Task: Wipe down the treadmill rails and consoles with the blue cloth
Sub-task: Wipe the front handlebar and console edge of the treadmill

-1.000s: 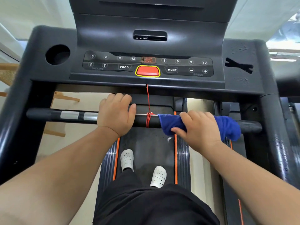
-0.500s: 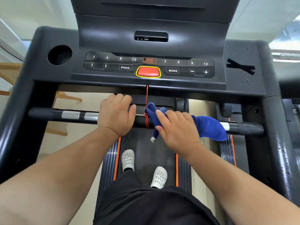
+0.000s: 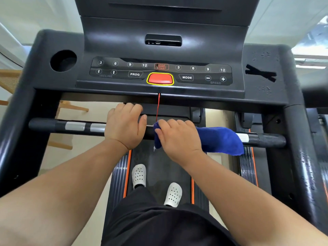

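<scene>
Below the black console (image 3: 195, 50), the front handlebar (image 3: 78, 126) runs left to right. The left hand (image 3: 124, 126) grips it left of centre, fingers curled over the top. The right hand (image 3: 177, 139) is just beside it on the right; its fingers are curled over the blue cloth (image 3: 220, 140) and press it around the bar. The cloth lies with its long axis along the bar, and its loose end trails to the right of the hand. A red safety cord (image 3: 158, 107) hangs from the console to the bar, between the two hands. Compared with half a second ago, the right hand and the cloth are further left, and more of the silver sensor plate (image 3: 242, 137) on the right shows.
</scene>
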